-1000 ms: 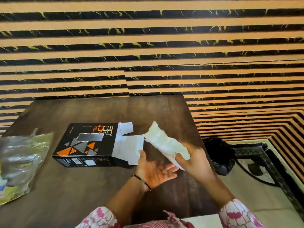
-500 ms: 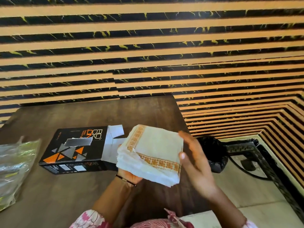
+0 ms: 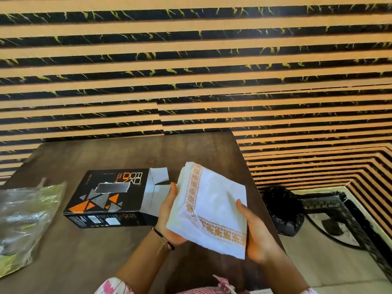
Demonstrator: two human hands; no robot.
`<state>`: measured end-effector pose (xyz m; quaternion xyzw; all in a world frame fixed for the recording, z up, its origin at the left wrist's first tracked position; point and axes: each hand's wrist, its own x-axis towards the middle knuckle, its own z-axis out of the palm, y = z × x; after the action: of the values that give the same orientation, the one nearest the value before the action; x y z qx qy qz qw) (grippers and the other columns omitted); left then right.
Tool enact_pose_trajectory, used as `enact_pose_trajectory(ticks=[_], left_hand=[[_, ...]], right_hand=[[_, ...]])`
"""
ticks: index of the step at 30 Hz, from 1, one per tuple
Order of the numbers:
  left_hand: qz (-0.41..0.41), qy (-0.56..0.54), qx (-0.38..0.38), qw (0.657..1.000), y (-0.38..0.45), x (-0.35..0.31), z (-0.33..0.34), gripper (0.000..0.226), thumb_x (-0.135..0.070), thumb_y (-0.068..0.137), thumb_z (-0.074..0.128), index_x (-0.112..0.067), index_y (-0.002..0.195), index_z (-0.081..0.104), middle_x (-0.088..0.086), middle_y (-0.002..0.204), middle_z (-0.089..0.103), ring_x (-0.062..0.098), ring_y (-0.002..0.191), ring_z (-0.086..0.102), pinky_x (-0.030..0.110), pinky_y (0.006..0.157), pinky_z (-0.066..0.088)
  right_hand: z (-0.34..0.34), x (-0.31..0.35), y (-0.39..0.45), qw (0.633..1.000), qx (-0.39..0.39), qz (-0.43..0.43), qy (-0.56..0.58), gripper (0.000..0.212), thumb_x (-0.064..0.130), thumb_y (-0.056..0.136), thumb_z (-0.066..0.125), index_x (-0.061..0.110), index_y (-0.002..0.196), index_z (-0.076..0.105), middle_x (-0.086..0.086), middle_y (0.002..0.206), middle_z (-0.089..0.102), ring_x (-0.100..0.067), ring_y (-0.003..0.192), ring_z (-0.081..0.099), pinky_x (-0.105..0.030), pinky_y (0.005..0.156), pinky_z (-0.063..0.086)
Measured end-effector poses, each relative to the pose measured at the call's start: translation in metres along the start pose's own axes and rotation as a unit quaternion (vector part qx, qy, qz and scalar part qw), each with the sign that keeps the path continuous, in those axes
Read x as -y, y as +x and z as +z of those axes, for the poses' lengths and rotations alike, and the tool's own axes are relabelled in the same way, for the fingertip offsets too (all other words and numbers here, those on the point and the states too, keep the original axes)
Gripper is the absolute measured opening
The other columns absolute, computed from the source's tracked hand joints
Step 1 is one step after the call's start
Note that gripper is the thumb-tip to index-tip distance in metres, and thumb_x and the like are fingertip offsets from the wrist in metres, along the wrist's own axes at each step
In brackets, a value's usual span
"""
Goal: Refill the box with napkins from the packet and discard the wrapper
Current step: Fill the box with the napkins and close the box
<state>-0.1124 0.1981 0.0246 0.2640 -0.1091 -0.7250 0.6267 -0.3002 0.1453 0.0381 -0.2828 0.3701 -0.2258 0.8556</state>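
Head view is showing both hands gripping a stack of napkins above the table: left hand cupping beneath, right hand clamping its edge, likely squaring it for the black box's open end flaps. Wrapper is lying far left.

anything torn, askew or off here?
The box has a ragged torn hole in its top and its right end flaps hang open. The crumpled wrapper overhangs the table's left edge. The napkins sit squarely between both hands.
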Motion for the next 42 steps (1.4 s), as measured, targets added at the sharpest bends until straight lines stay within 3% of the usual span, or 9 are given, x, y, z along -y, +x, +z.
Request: enact_pose_trajectory(ticks=[8, 12, 18, 22, 24, 27, 29, 34, 42], left_hand=[[-0.061, 0.152, -0.030, 0.986, -0.012, -0.017, 0.005, 0.072, -0.033, 0.051, 0.089, -0.012, 0.115, 0.065, 0.017, 0.112, 0.068, 0.035, 0.096, 0.067, 0.046, 0.074, 0.057], [-0.042, 0.249, -0.075, 0.965, -0.015, -0.025, 0.007, 0.054, -0.012, 0.074, 0.066, -0.009, 0.125, 0.052, 0.016, 0.110, 0.069, 0.034, 0.096, 0.068, 0.043, 0.072, 0.058], [-0.005, 0.350, -0.099, 0.932, -0.022, -0.056, 0.001, 0.036, -0.022, 0.088, 0.060, -0.017, 0.123, 0.055, 0.010, 0.115, 0.068, 0.031, 0.103, 0.066, 0.050, 0.088, 0.053], [0.060, 0.522, -0.174, 0.833, -0.025, -0.086, -0.006, 0.032, -0.045, 0.092, 0.045, -0.033, 0.121, 0.051, -0.002, 0.123, 0.062, 0.019, 0.112, 0.059, 0.040, 0.097, 0.048], [0.137, 0.657, -0.218, 0.709, -0.023, -0.103, -0.022, 0.042, -0.046, 0.092, 0.047, -0.034, 0.131, 0.040, -0.004, 0.132, 0.052, 0.018, 0.126, 0.047, 0.034, 0.101, 0.038], [0.118, 0.842, -0.239, 0.469, -0.021, -0.126, -0.052, 0.065, -0.055, 0.086, 0.049, -0.038, 0.142, 0.022, -0.009, 0.152, 0.028, 0.023, 0.145, 0.011, 0.064, 0.110, 0.003], [0.050, 0.898, -0.215, 0.382, -0.020, -0.133, -0.071, 0.078, -0.066, 0.079, 0.045, -0.043, 0.144, 0.008, -0.008, 0.158, 0.008, 0.026, 0.145, -0.011, 0.075, 0.100, -0.008], [-0.037, 0.928, -0.172, 0.327, -0.021, -0.125, -0.092, 0.110, -0.085, 0.047, 0.017, -0.040, 0.144, -0.009, -0.002, 0.154, -0.026, 0.032, 0.136, -0.035, 0.079, 0.093, -0.012], [-0.026, 0.917, -0.130, 0.376, -0.021, -0.132, -0.103, 0.100, -0.069, 0.069, 0.052, -0.040, 0.144, -0.008, -0.007, 0.155, -0.023, 0.021, 0.130, -0.040, 0.077, 0.094, -0.017]], right_hand=[[-0.009, 0.019, 0.003, 0.995, -0.020, -0.021, -0.095, 0.045, 0.024, 0.073, 0.070, 0.018, 0.115, 0.058, -0.015, 0.099, 0.074, -0.033, 0.087, 0.072, -0.046, 0.076, 0.055], [-0.010, 0.019, 0.008, 0.988, -0.002, -0.006, -0.153, 0.059, 0.025, 0.070, 0.072, 0.023, 0.125, 0.050, -0.013, 0.107, 0.072, -0.031, 0.097, 0.069, -0.043, 0.074, 0.057], [0.003, 0.016, 0.028, 0.992, 0.051, -0.001, -0.119, 0.052, 0.013, 0.068, 0.071, 0.021, 0.117, 0.056, -0.016, 0.105, 0.071, -0.035, 0.094, 0.069, -0.045, 0.070, 0.057], [0.015, 0.012, 0.042, 0.996, 0.075, -0.034, -0.036, 0.063, 0.014, 0.038, 0.093, 0.021, 0.097, 0.070, -0.017, 0.095, 0.073, -0.036, 0.086, 0.071, -0.047, 0.064, 0.059], [0.022, 0.009, 0.053, 0.997, 0.068, -0.044, -0.006, 0.070, 0.014, 0.037, 0.094, 0.019, 0.102, 0.068, -0.016, 0.094, 0.073, -0.036, 0.084, 0.071, -0.046, 0.059, 0.059], [0.029, 0.003, 0.070, 0.997, 0.042, -0.038, 0.048, 0.068, 0.012, 0.057, 0.085, 0.014, 0.119, 0.058, -0.017, 0.107, 0.070, -0.036, 0.094, 0.070, -0.049, 0.067, 0.060], [0.035, -0.003, 0.081, 0.996, 0.033, -0.040, 0.066, 0.066, 0.012, 0.067, 0.078, 0.015, 0.128, 0.052, -0.018, 0.120, 0.064, -0.037, 0.104, 0.066, -0.050, 0.074, 0.059], [0.042, -0.021, 0.100, 0.993, -0.038, -0.114, -0.011, 0.042, -0.003, 0.088, 0.049, 0.022, 0.120, 0.056, -0.014, 0.113, 0.068, -0.037, 0.098, 0.068, -0.057, 0.072, 0.056], [0.049, -0.027, 0.105, 0.939, -0.095, -0.115, -0.309, 0.035, 0.011, 0.085, 0.065, 0.027, 0.115, 0.055, -0.009, 0.111, 0.068, -0.026, 0.092, 0.070, -0.044, 0.078, 0.059]])
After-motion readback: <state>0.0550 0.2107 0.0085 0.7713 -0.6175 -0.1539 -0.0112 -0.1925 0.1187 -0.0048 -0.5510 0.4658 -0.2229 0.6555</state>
